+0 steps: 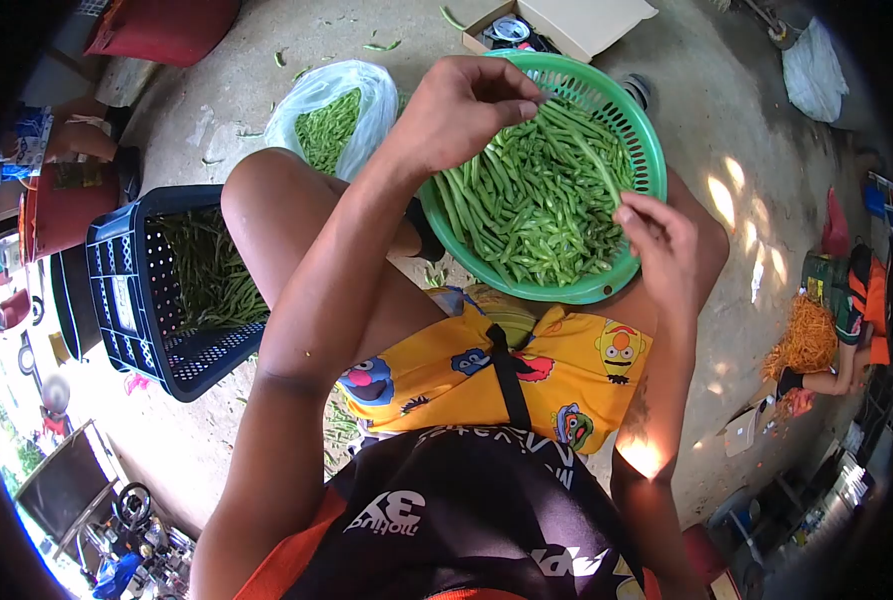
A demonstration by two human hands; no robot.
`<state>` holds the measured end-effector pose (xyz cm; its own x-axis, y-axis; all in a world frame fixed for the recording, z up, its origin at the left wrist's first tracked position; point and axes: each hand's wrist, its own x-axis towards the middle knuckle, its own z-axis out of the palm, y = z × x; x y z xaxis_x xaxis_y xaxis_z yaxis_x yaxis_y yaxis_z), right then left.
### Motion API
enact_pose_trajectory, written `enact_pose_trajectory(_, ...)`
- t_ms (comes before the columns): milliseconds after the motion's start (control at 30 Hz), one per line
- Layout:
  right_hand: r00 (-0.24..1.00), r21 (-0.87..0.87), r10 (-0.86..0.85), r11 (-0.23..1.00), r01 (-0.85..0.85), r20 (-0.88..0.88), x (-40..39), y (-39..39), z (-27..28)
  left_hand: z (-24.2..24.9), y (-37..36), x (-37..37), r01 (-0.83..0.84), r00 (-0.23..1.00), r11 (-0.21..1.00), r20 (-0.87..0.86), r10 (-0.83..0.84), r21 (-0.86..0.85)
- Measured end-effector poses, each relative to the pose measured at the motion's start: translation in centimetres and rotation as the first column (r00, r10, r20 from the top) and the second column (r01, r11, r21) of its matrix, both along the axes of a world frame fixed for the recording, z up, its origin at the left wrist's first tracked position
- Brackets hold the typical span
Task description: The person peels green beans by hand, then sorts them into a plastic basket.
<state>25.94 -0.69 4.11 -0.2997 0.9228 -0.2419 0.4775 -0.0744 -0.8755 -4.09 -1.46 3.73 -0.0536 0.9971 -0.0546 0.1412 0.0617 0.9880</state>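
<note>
— Item: green bean. Place, axis?
— Above the right half of the green basket; long axis slants from far rim toward right rim.
— Grip?
— Left hand pinches the far end, right hand the near end.
— Obscured?
— Both tips, by fingers; the far-left rim, by the left hand.
— Surroundings?
— Heaped pods beneath; plastic bag and black crate leftward; carton beyond far rim, cut off.

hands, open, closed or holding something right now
Left hand: closed, pinching one end of a green pod.
Right hand: closed, holding its other end.
</note>
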Motion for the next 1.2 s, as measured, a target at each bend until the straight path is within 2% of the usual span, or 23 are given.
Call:
enact_pose_trajectory(33, 1.0, -0.002, -0.004, 1.0, 0.004, -0.001, 0.5, -1.1, 0.2, -0.2, 0.0, 0.4, 0.051, 0.988, 0.998, 0.147, -0.046, -0.031)
enact_pose_trajectory(67, 0.993, -0.076, -0.057, 0.996, 0.05, -0.1, 0.8, -2.1, 0.2, -0.4, 0.0, 0.8, 0.055, 0.988, 0.998, 0.147, -0.05, -0.032)
enact_pose_trajectory(100, 0.974, -0.151, -0.116, 0.985, 0.087, -0.194, 1.2, -3.0, 0.3, -0.5, -0.1, 1.2, 0.144, 0.974, 0.988, 0.187, -0.131, -0.058)
enact_pose_trajectory(133, 0.973, -0.155, -0.113, 0.984, 0.083, -0.199, 1.5, -3.7, 0.2, -0.6, -0.1, 1.7, 0.232, 0.951, 0.969, 0.229, -0.209, -0.079)
enact_pose_trajectory(167, 0.973, -0.154, -0.117, 0.984, 0.086, -0.2, 1.7, -4.2, 0.1, -0.7, -0.2, 2.2, 0.236, 0.95, 0.969, 0.227, -0.213, -0.079)
enact_pose_trajectory(233, 0.942, -0.202, -0.138, 0.976, 0.078, -0.305, 1.9, -5.2, 0.2, -1.3, -0.3, 3.5, 0.366, 0.888, 0.923, 0.343, -0.307, -0.12)
enact_pose_trajectory(367, 0.938, -0.173, -0.14, 0.981, 0.088, -0.317, 1.5, -6.3, 0.3, -2.2, 0.1, 5.0, 0.453, 0.866, 0.88, 0.306, -0.397, -0.141)
enact_pose_trajectory(533, 0.939, -0.164, -0.138, 0.982, 0.09, -0.316, 1.5, -6.7, 0.1, -2.3, 0.1, 4.8, 0.439, 0.859, 0.882, 0.369, -0.355, -0.174)
enact_pose_trajectory(600, 0.942, -0.172, -0.138, 0.981, 0.088, -0.305, 1.9, -6.8, 0.2, -2.7, 0.5, 3.8, 0.378, 0.874, 0.907, 0.395, -0.283, -0.185)
enact_pose_trajectory(700, 0.931, -0.199, -0.172, 0.974, 0.111, -0.321, 2.1, -6.6, 0.1, -2.7, 1.2, 2.3, 0.286, 0.919, 0.943, 0.327, -0.219, -0.17)
enact_pose_trajectory(767, 0.91, -0.245, -0.25, 0.954, 0.172, -0.332, 1.9, -6.5, 0.0, -2.3, 0.9, 2.9, 0.289, 0.921, 0.941, 0.32, -0.222, -0.178)
enact_pose_trajectory(833, 0.915, -0.239, -0.241, 0.956, 0.167, -0.324, 1.4, -6.4, -0.1, -1.8, 0.4, 4.3, 0.366, 0.868, 0.914, 0.417, -0.269, -0.174)
enact_pose_trajectory(867, 0.921, -0.236, -0.23, 0.959, 0.158, -0.316, 1.1, -6.4, -0.2, -2.7, 0.5, 4.8, 0.456, 0.845, 0.879, 0.38, -0.377, -0.141)
enact_pose_trajectory(967, 0.913, -0.195, -0.215, 0.969, 0.154, -0.347, 0.6, -6.5, -0.2, -2.2, 0.4, 4.9, 0.459, 0.865, 0.875, 0.305, -0.399, -0.155)
enact_pose_trajectory(1033, 0.913, -0.203, -0.211, 0.968, 0.146, -0.35, 0.9, -6.4, 0.0, -3.0, 0.8, 3.8, 0.405, 0.883, 0.902, 0.323, -0.341, -0.153)
enact_pose_trajectory(1100, 0.909, -0.208, -0.209, 0.968, 0.141, -0.36, 1.3, -6.3, 0.2, -3.0, 1.4, 2.4, 0.278, 0.922, 0.951, 0.316, -0.224, -0.137)
enact_pose_trajectory(1167, 0.898, -0.227, -0.245, 0.959, 0.169, -0.365, 1.4, -6.1, 0.0, -2.6, 1.4, 2.4, 0.282, 0.925, 0.949, 0.303, -0.229, -0.144)
enact_pose_trajectory(1200, 0.897, -0.224, -0.245, 0.96, 0.17, -0.368, 1.0, -6.0, 0.1, -2.0, 0.9, 3.2, 0.312, 0.902, 0.939, 0.356, -0.245, -0.142)
